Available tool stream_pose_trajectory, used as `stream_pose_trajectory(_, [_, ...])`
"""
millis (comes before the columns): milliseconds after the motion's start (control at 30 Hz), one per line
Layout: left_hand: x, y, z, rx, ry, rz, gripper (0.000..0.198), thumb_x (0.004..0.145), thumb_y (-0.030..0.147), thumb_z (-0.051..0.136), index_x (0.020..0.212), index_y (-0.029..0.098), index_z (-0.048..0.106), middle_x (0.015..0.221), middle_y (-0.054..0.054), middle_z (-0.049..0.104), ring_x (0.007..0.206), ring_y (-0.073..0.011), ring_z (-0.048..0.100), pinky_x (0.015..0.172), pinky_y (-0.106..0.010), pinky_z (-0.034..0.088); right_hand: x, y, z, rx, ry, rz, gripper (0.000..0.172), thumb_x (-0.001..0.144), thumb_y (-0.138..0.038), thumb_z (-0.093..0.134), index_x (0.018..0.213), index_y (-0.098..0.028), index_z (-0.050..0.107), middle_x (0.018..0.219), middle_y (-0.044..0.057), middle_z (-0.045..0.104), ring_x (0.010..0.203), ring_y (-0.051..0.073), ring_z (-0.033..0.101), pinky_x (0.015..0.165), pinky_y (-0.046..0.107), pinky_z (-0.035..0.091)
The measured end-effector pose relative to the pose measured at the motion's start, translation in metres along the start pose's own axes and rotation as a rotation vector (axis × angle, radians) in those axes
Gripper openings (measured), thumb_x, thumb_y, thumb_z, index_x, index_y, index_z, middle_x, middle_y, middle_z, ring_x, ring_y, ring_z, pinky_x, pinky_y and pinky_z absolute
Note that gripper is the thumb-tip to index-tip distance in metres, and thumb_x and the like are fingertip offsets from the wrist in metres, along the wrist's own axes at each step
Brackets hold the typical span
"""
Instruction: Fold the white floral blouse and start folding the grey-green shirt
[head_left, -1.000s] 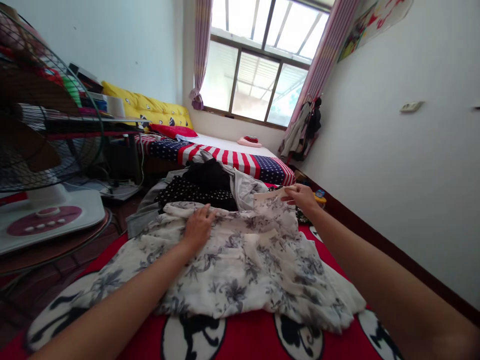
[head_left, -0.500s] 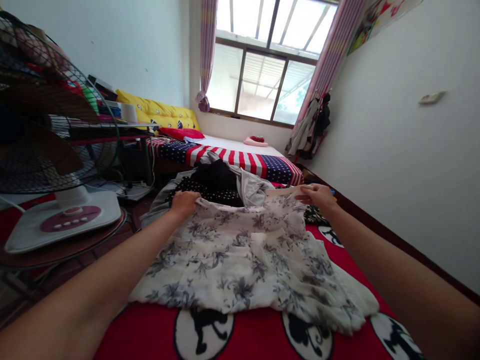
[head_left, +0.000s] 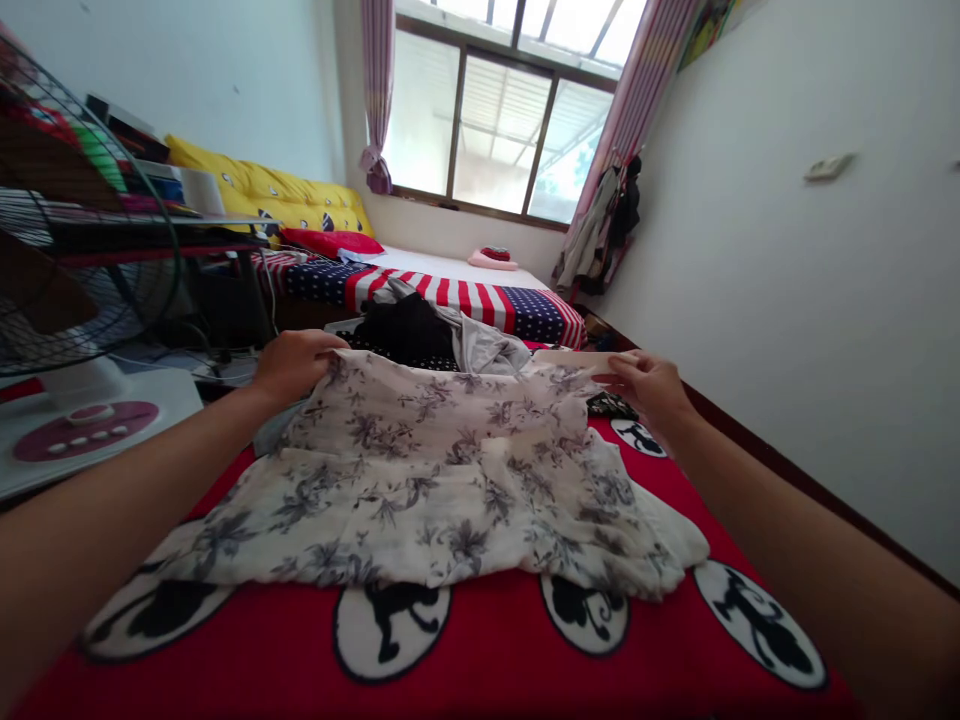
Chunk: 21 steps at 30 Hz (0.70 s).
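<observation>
A thin white garment with grey flower print [head_left: 420, 480] is spread over the red blanket [head_left: 480, 650], its far edge lifted between my hands. My left hand [head_left: 296, 362] pinches the far left corner. At the far right corner, my right hand [head_left: 645, 385] grips the cloth between thumb and fingers. The far edge is pulled fairly straight, while the near part lies on the blanket with folds at the right. Just beyond the garment lies a pile of clothes, with a black piece [head_left: 409, 328] and a light grey one [head_left: 487, 345].
At the left stands a fan [head_left: 90, 400] beside a cluttered desk [head_left: 225, 225]. Farther back is a bed with a stars-and-stripes cover [head_left: 442, 292] and a yellow cushion [head_left: 285, 200]. Clothes hang [head_left: 600, 230] by the right wall.
My left hand has moved left and up, stretching the garment's far edge wider. My right hand keeps its grip. The view has shifted somewhat, with more red blanket showing in front.
</observation>
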<state>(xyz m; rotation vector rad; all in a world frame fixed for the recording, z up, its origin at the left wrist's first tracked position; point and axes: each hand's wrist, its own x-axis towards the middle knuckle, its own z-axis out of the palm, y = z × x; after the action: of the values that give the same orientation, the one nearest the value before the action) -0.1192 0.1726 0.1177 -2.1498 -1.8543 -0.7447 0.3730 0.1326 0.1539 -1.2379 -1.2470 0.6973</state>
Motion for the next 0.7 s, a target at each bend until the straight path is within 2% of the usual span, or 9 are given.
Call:
stream_pose_trajectory(100, [-0.029, -0.015, 0.002, -0.099, 0.005, 0.155, 0.038, 0.075, 0.016, 0.044, 0.101, 0.02, 0.071, 0.104, -0.001, 0.07, 0.096, -0.0138, 0.061, 0.088, -0.022, 0.042, -0.044, 0.015, -0.019, -0.112, -0.071, -0.019, 0.023, 0.072, -0.038, 0.074, 0.083, -0.02, 0.065, 0.08, 0.003, 0.071, 0.074, 0.018, 0.07, 0.061, 0.023, 0.055])
stream_pose_trajectory(167, [-0.054, -0.025, 0.009, -0.107, -0.042, 0.224, 0.039, 0.074, 0.018, 0.042, 0.099, 0.022, 0.071, 0.104, 0.0, 0.069, 0.094, -0.015, 0.062, 0.088, -0.023, 0.043, -0.076, 0.035, -0.03, -0.254, -0.135, -0.022, 0.027, 0.071, -0.043, 0.073, 0.081, -0.019, 0.068, 0.078, 0.004, 0.071, 0.072, 0.018, 0.068, 0.062, 0.025, 0.054])
stream_pose_trajectory(267, [-0.089, -0.038, 0.023, -0.075, -0.152, 0.237, 0.041, 0.073, 0.021, 0.04, 0.099, 0.026, 0.071, 0.109, 0.001, 0.068, 0.094, -0.0176, 0.063, 0.084, -0.025, 0.045, -0.116, 0.071, -0.043, -0.41, -0.203, 0.013, 0.033, 0.069, -0.046, 0.073, 0.085, -0.018, 0.072, 0.079, 0.005, 0.072, 0.073, 0.021, 0.066, 0.063, 0.029, 0.053])
stream_pose_trajectory(367, [-0.112, -0.044, 0.029, -0.082, -0.211, 0.192, 0.041, 0.073, 0.023, 0.04, 0.1, 0.027, 0.071, 0.115, 0.002, 0.067, 0.097, -0.0189, 0.063, 0.084, -0.026, 0.045, -0.139, 0.093, -0.048, -0.436, -0.196, 0.033, 0.033, 0.07, -0.046, 0.072, 0.089, -0.02, 0.073, 0.088, 0.006, 0.073, 0.081, 0.023, 0.066, 0.07, 0.031, 0.052])
stream_pose_trajectory(467, [-0.114, -0.041, 0.021, -0.125, -0.174, 0.126, 0.039, 0.071, 0.024, 0.04, 0.095, 0.028, 0.07, 0.108, 0.005, 0.069, 0.094, -0.0176, 0.063, 0.084, -0.025, 0.045, -0.142, 0.09, -0.047, -0.396, -0.099, 0.0, 0.029, 0.07, -0.044, 0.071, 0.087, -0.021, 0.073, 0.087, 0.004, 0.072, 0.075, 0.021, 0.065, 0.065, 0.029, 0.051])
stream_pose_trajectory(600, [-0.101, -0.033, 0.003, -0.23, 0.007, 0.056, 0.033, 0.074, 0.028, 0.041, 0.093, 0.028, 0.068, 0.097, 0.007, 0.07, 0.09, -0.0146, 0.062, 0.081, -0.022, 0.044, -0.135, 0.069, -0.042, -0.332, 0.048, -0.029, 0.028, 0.069, -0.043, 0.072, 0.087, -0.021, 0.072, 0.079, 0.002, 0.07, 0.065, 0.017, 0.06, 0.062, 0.029, 0.05])
stream_pose_trajectory(700, [-0.098, -0.037, -0.001, -0.256, 0.061, -0.017, 0.031, 0.074, 0.032, 0.043, 0.093, 0.026, 0.067, 0.093, 0.006, 0.07, 0.086, -0.0141, 0.061, 0.078, -0.022, 0.044, -0.14, 0.065, -0.045, -0.341, 0.022, -0.027, 0.027, 0.071, -0.045, 0.07, 0.086, -0.022, 0.072, 0.079, 0.003, 0.07, 0.065, 0.018, 0.061, 0.061, 0.03, 0.05])
